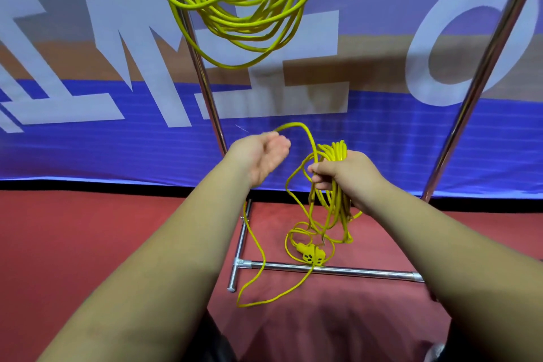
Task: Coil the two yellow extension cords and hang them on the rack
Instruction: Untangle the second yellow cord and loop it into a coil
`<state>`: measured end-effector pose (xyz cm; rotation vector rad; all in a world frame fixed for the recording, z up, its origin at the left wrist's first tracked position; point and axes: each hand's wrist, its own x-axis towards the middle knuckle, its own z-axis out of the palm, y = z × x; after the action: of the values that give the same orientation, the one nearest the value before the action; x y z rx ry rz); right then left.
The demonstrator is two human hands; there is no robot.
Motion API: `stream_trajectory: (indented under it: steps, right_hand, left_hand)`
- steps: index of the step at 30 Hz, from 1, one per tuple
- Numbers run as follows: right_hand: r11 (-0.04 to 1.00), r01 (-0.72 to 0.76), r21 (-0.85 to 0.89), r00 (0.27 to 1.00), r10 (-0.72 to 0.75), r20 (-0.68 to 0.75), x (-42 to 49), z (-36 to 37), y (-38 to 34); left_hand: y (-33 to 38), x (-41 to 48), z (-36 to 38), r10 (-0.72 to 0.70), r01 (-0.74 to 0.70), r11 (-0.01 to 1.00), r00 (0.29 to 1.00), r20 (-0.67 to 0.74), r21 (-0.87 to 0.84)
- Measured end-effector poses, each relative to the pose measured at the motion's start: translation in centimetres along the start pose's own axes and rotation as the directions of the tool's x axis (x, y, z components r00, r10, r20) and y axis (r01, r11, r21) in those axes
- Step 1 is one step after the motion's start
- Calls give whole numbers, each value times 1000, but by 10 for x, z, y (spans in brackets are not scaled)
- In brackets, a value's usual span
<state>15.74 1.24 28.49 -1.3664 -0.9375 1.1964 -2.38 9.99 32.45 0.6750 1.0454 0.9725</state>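
One yellow extension cord [235,9] hangs coiled from the top of the metal rack [202,73]. My right hand [340,176] grips a bundle of loops of the second yellow cord [332,209], which dangles down toward the floor. My left hand [264,156] is raised beside it, palm up, and holds a strand of that cord arching over to the bundle. The cord's loose tail runs down past the rack's foot and loops on the red carpet, and its yellow socket end [311,256] lies by the base bar.
The rack's base bar [332,269] and short cross foot [239,247] lie on the red carpet directly below my hands. A second upright [482,73] slants at the right. A blue banner with large pale letters [88,53] fills the background.
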Motion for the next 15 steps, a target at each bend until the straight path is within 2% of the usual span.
stream_trajectory:
  steps: [1,2,4,6,7,9,10,11,15]
  right_hand:
    - [999,4,34,1000,-4,5,1,-1,-1]
    - [998,5,63,1000,-5,13,1,-2,-3]
    - [992,3,127,1000,-5,19,2,-4,-7]
    - [983,0,182,1000,0,1,3,-5,-12]
    - [981,1,193,1000,1,-9,4,-6,-13]
    - [979,0,202,1000,4,-20,4,-9,-14]
    - [978,0,207,1000,5,-23,4,-10,-14]
    - [978,1,210,1000,4,-25,5,-12,-14]
    - [989,2,151,999,6,-51,8,-21,-9]
  left_hand:
    - [-9,1,-2,-47,39,977,998,34,211]
    - [-20,1,-4,-99,52,895,992,84,444]
    - [-40,0,-5,-207,-30,659,954,219,752]
    - [-52,0,-2,-257,-171,515,904,342,840]
    - [-55,2,0,-236,-245,447,895,378,860]
    - [-54,6,2,-129,-374,248,902,413,894]
    - [-53,7,3,-73,-401,186,905,419,897]
    - [-53,8,3,-31,-409,186,906,422,893]
    - [-47,5,6,62,-424,455,892,447,783]
